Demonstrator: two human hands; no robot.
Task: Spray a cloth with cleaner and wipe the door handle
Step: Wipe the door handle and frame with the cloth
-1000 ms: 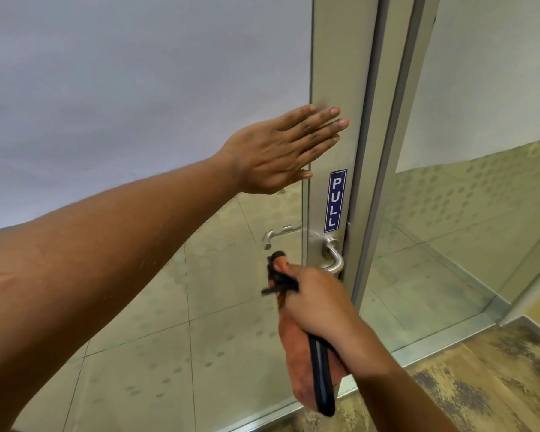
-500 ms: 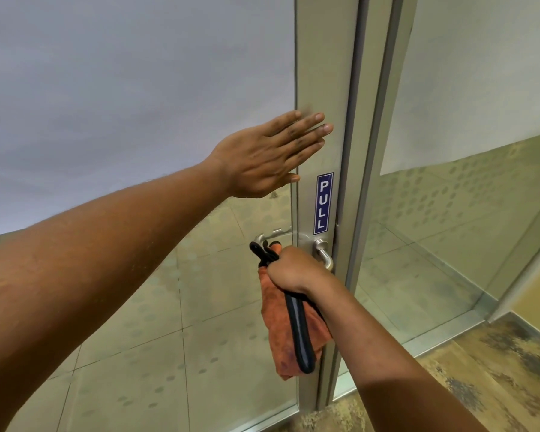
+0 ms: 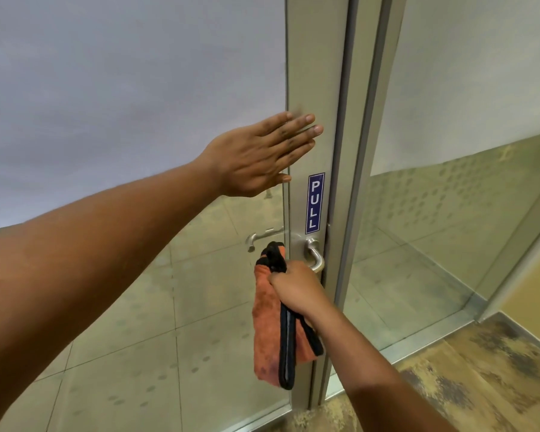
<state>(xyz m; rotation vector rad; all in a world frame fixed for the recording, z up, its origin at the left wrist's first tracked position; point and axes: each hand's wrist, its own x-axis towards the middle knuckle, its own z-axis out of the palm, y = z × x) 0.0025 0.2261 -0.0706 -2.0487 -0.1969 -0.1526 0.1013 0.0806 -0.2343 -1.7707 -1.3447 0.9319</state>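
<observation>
Frosted glass door (image 3: 131, 88) with grey metal frame (image 3: 317, 73) ahead, second glass panel (image 3: 465, 182) to the right, tiled floor (image 3: 200, 307) seen through the clear lower glass, mottled brown-yellow floor (image 3: 480, 385) on the near side at lower right. Blue "PULL" sticker (image 3: 315, 203) fixed upright on the frame, just above the door handle (image 3: 315, 257).

Left hand (image 3: 256, 157) laid flat against the door, fingers (image 3: 293, 132) straight and close together, tips reaching onto the metal frame, thumb near the frame edge; holding nothing.

Right hand (image 3: 296, 288) lower down, at the curved metal door handle, fingers curled tight around an orange cloth (image 3: 265, 325) with black edging. Knuckles touching or almost touching the lower bend of the handle; cannot tell whether the cloth itself is pressed on the metal. Upper end of the cloth sticking out above the fist, just beside the handle base; the longer part hanging down below the wrist, in front of the lower frame.

Second lever handle (image 3: 259, 236) visible through the glass, on the far side of the door, pointing left.
</observation>
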